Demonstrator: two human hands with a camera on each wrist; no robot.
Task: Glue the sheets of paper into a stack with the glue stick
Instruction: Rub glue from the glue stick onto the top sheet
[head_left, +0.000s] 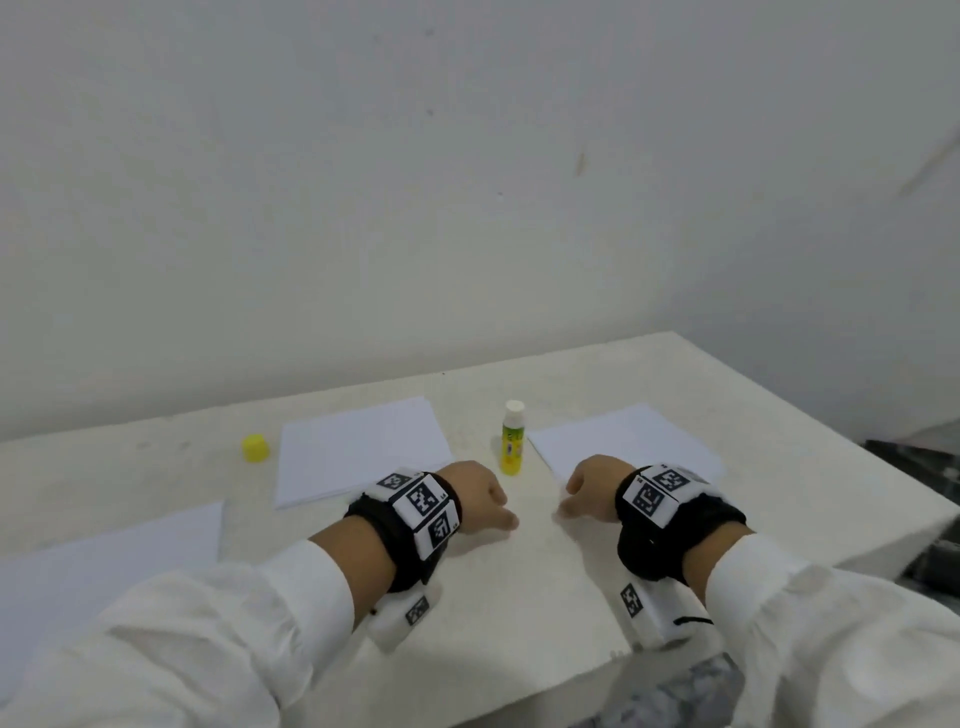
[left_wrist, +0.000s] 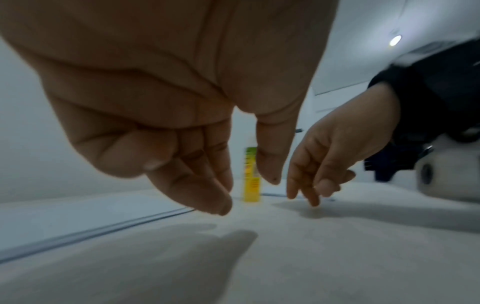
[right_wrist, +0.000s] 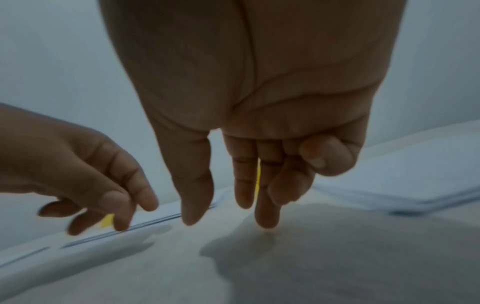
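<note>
Centrally, the yellow-green glue stick (head_left: 512, 439) with its white tip bared stands upright on the pale stone bench (head_left: 519, 582); its round yellow cap (head_left: 255, 448) lies apart, left of a white paper stack (head_left: 358, 452); another white sheet pile (head_left: 623, 441) lies right; left hand (head_left: 480, 501) and right hand (head_left: 589, 488) hover empty, fingers loosely hanging.

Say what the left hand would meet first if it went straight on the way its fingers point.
Probably the glue stick: the left hand points forward and slightly right, and the left wrist view shows it just ahead between thumb and fingers. Depth is unclear.
</note>
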